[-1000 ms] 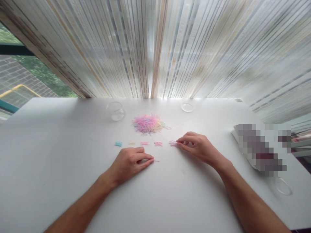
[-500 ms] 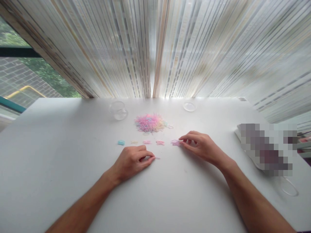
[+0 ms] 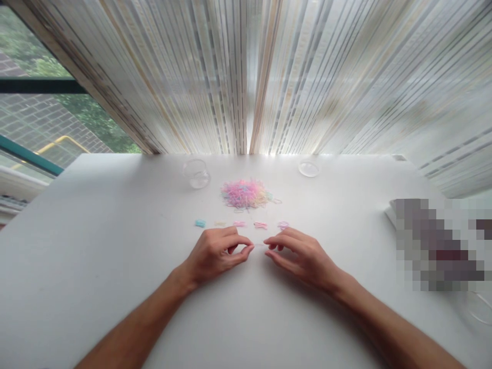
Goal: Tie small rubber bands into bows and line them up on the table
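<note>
My left hand (image 3: 215,252) pinches a thin pale pink rubber band (image 3: 259,245) between thumb and forefinger, just above the white table. My right hand (image 3: 307,259) faces it from the right, thumb and fingers apart, fingertips close to the band's free end. Beyond the hands runs a row of small colour-sorted bunches: blue (image 3: 200,223), cream (image 3: 220,224), pink (image 3: 239,224), deeper pink (image 3: 260,225) and lilac (image 3: 283,225). Behind the row lies a loose heap of pastel rubber bands (image 3: 246,193).
A clear round container (image 3: 197,174) stands at the back left, and a clear lid (image 3: 308,169) lies at the back right. On the right is a blurred-out object (image 3: 434,246) with a white cord (image 3: 478,310). Striped curtains (image 3: 215,77) hang along the table's far edge.
My right hand has left the lilac bunch and come left and nearer, beside the band. The left hand still pinches the pink band. The whole view has shifted slightly.
</note>
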The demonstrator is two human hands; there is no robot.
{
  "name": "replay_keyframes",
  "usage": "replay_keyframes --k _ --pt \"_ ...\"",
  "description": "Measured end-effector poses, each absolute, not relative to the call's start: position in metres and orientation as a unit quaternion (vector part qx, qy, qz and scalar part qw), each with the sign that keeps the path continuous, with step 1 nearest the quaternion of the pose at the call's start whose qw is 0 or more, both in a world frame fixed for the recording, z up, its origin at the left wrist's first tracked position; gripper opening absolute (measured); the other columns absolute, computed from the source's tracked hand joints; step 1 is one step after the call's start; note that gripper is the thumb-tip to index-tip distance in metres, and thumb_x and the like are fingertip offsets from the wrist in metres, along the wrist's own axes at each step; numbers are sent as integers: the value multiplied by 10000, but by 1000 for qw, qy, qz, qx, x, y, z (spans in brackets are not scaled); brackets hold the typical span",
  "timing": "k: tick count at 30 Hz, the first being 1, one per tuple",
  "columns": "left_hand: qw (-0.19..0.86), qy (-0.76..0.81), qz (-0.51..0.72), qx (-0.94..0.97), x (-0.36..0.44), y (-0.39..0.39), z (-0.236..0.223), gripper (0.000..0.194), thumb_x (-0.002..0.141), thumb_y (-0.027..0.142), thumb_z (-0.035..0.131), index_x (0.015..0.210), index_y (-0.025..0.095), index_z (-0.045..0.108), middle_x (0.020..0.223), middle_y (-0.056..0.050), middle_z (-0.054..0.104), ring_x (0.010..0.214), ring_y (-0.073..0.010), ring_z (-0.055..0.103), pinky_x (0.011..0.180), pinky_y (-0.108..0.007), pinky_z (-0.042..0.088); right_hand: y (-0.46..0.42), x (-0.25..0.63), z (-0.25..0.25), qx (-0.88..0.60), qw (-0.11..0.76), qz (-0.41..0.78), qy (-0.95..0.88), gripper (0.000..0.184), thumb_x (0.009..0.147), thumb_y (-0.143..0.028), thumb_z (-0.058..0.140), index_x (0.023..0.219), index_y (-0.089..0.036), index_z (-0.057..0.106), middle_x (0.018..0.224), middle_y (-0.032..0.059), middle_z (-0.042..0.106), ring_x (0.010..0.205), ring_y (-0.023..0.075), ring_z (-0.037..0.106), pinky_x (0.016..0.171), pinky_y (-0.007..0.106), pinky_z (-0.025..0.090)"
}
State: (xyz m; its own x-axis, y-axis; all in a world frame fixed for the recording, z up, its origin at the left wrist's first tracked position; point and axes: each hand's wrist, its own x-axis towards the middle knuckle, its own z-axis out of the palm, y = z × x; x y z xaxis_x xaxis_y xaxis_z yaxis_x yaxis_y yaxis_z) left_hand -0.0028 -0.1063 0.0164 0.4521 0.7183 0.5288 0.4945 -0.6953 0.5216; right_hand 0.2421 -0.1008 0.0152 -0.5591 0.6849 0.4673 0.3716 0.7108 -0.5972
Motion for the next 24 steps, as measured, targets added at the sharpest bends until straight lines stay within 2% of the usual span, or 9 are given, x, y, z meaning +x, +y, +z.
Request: replay_keyframes --k 9,15,24 --pt "135 344 369 853 -1 -109 17 76 898 159 672 851 174 730 590 50 498 515 -75 441 515 -216 350 -102 238 12 -308 363 243 -845 76 950 -171 613 964 -202 680 783 33 670 711 146 619 668 266 526" --pt "141 346 369 851 -3 -109 15 55 884 198 705 921 176 740 601 50 516 516 -74 463 513 -210 366 -102 235 14 -313 375 233 -841 86 950 -158 601 939 -197 677 765 27 661 701 142 612 665 262 522" --pt "129 349 368 852 0 -108 20 91 902 171 659 854 184 736 569 51 524 500 -71 456 509 -205 365 -103 235 16 -311 384 226 -840 96 949 -162 598 927 -206 680 758 27 665 688 147 614 650 266 523"
